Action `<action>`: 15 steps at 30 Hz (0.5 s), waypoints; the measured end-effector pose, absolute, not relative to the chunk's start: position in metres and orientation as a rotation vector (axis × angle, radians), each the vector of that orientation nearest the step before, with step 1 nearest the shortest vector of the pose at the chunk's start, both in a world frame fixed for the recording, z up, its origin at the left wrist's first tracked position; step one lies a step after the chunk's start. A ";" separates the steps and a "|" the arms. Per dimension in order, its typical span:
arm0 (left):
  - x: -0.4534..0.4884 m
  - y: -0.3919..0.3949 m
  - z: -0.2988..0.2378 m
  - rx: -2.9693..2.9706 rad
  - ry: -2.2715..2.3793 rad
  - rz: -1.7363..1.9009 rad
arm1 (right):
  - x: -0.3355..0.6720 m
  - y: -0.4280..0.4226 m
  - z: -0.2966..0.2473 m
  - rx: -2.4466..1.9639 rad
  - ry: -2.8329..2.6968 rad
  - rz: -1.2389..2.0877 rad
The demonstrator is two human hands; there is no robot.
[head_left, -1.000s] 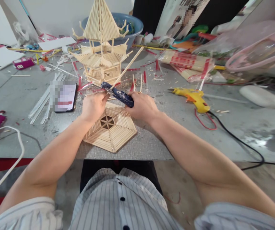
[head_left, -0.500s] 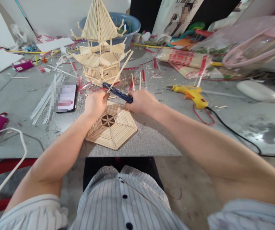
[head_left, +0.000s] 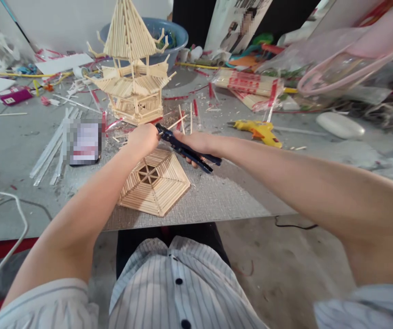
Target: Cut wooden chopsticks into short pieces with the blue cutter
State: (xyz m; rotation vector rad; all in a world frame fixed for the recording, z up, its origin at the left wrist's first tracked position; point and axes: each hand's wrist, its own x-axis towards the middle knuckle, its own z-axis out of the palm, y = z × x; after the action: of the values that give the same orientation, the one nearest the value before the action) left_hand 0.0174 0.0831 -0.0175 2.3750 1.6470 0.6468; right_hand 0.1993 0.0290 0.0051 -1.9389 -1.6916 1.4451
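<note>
My right hand (head_left: 196, 147) is closed round the dark blue handles of a pair of cutters (head_left: 186, 148), whose jaws point left toward my left hand (head_left: 143, 138). That hand is closed in a pinch at the jaws, on a thin wooden stick (head_left: 176, 122) that pokes out up and to the right. Both hands hover over the far edge of a flat hexagonal panel of sticks (head_left: 155, 183) lying on the grey table (head_left: 217, 196). Behind them stands a tall pagoda model built of sticks (head_left: 131, 68).
A phone (head_left: 84, 140) and loose white sticks (head_left: 50, 148) lie to the left. A yellow glue gun (head_left: 258, 130) rests to the right, with stick packets (head_left: 247, 84) and a pink plastic bag (head_left: 347, 59) beyond. A blue bowl (head_left: 172, 39) stands behind the pagoda. A white cable (head_left: 7, 219) hangs at the left edge.
The long stick between my hands now shows much shorter. The cutter handles have swung down and right, and my right hand has shifted its hold along them. The view has drifted to the right.
</note>
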 end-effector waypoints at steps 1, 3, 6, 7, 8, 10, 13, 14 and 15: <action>0.020 0.083 -0.016 2.372 1.662 0.625 | 0.200 0.030 0.003 -1.943 -1.667 1.461; 0.023 0.083 -0.014 2.373 1.687 0.587 | 0.201 0.033 0.001 -1.940 -1.655 1.475; 0.025 0.082 -0.012 2.354 1.696 0.587 | 0.200 0.035 -0.001 -1.920 -1.681 1.454; 0.024 0.082 -0.013 2.341 1.701 0.593 | 0.199 0.035 -0.002 -1.920 -1.687 1.439; 0.024 0.082 -0.013 2.329 1.707 0.595 | 0.198 0.034 -0.001 -1.926 -1.690 1.423; 0.022 0.082 -0.015 2.328 1.713 0.588 | 0.197 0.033 0.000 -1.948 -1.688 1.399; 0.022 0.081 -0.016 2.370 1.680 0.600 | 0.194 0.031 0.002 -1.987 -1.656 1.385; 0.023 0.080 -0.015 2.375 1.681 0.596 | 0.193 0.031 0.002 -1.995 -1.647 1.382; 0.024 0.079 -0.013 2.373 1.696 0.572 | 0.193 0.031 0.002 -1.998 -1.642 1.381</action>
State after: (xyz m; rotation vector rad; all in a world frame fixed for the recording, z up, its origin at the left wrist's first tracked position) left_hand 0.0237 0.0788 -0.0131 2.3726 1.6964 0.5722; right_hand 0.1932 0.0308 0.0021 -1.9977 -1.6420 1.3813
